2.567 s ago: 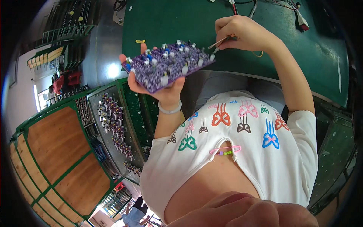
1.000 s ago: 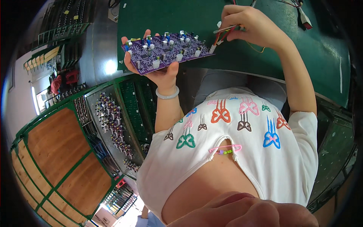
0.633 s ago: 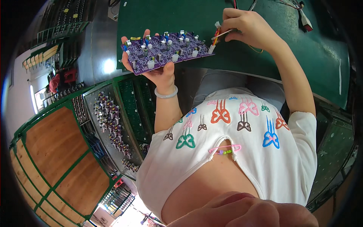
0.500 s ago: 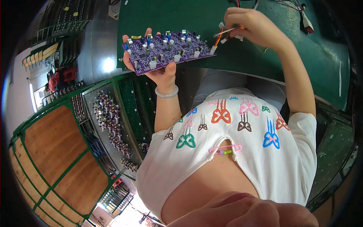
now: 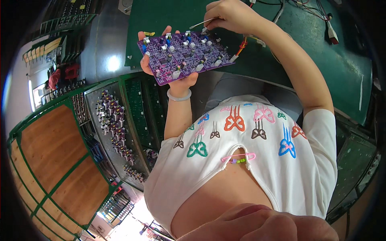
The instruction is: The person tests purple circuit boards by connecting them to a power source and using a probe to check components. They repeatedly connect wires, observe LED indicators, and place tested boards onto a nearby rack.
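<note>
My left hand [image 5: 183,82] grips a purple circuit board [image 5: 177,60] from below, thumb at its near edge and fingertips showing past the left and far edges. White connectors, blue parts and small upright cylinders stand on the board. A red and yellow cable [image 5: 243,45] meets a white plug [image 5: 234,58] at the board's right corner. Above the far right edge, my right hand [image 5: 227,16] is closed on a thin pale stick-like tool [image 5: 201,23] pointing left. A small whitish connector [image 5: 205,30] shows just under its fingertips; whether they pinch it is unclear.
A green-topped table [image 5: 341,76] lies beneath the board and hands. Loose wires and a white connector [image 5: 332,34] rest at its far right. To my left, a metal tray [image 5: 134,160] carries several small boards with parts. Green-framed racks [image 5: 48,197] stand beyond.
My right hand has moved left from the cable at the board's right corner to its far edge, still with the tool. The board has shifted slightly right and nearer and tilted.
</note>
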`<state>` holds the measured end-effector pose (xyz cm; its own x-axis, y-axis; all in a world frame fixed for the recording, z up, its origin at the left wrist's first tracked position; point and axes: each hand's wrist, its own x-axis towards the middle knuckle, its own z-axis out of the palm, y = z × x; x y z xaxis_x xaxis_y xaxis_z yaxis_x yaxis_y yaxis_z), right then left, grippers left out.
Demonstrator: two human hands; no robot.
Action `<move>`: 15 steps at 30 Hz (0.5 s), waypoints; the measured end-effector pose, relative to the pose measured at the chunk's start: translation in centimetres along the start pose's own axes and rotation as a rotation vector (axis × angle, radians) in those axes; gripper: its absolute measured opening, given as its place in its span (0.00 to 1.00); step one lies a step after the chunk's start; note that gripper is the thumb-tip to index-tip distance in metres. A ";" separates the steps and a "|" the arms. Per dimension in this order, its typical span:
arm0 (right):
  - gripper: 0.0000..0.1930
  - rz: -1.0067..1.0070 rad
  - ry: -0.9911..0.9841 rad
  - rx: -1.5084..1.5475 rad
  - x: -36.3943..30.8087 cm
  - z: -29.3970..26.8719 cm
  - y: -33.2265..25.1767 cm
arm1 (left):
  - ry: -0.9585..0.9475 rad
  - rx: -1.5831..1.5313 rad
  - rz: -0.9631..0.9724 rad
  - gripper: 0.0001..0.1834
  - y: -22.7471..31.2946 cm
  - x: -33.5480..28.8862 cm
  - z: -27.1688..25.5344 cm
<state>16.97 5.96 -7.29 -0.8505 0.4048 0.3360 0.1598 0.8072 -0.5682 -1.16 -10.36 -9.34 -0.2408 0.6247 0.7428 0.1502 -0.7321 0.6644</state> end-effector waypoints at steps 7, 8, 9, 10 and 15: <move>0.10 0.011 -0.059 -0.023 1.0 0.0 -0.2 | 0.051 -0.049 -0.002 0.60 -0.4 -0.8 -0.1; 0.10 0.004 -0.060 -0.032 1.0 0.1 0.0 | 0.048 -0.061 -0.027 0.60 -0.3 -0.9 -0.2; 0.10 -0.004 -0.061 -0.041 1.0 0.1 0.1 | 0.045 -0.073 -0.052 0.60 -0.3 -1.0 -0.2; 0.09 0.010 -0.064 -0.030 1.1 0.1 0.1 | 0.049 -0.095 -0.102 0.60 0.1 -1.1 -0.3; 0.09 0.026 -0.072 0.041 1.2 0.0 0.0 | 0.038 -0.134 -0.102 0.59 -0.1 -1.1 -0.4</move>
<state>15.98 6.46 -6.89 -0.8806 0.3918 0.2665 0.1624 0.7780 -0.6070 -1.28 -11.02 -10.26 -0.2848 0.6886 0.6668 -0.0050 -0.6967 0.7173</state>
